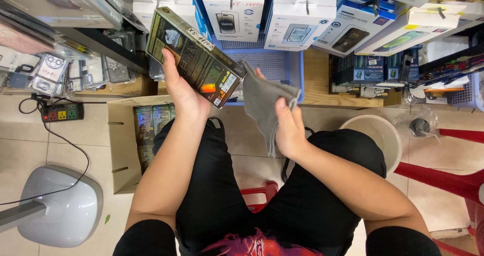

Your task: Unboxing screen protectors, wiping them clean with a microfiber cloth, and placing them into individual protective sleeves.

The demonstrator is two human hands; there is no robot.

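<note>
Shop shelving (322,79) ahead. Flat dark box (194,57) is gripped by left hand (181,92), tilted face-up; grey cloth (267,104) is pinched in right hand (290,130) just beside it, within wiping reach.

A single head-worn view, straight down and close over the seated lap, shelves along the top edge.
</note>
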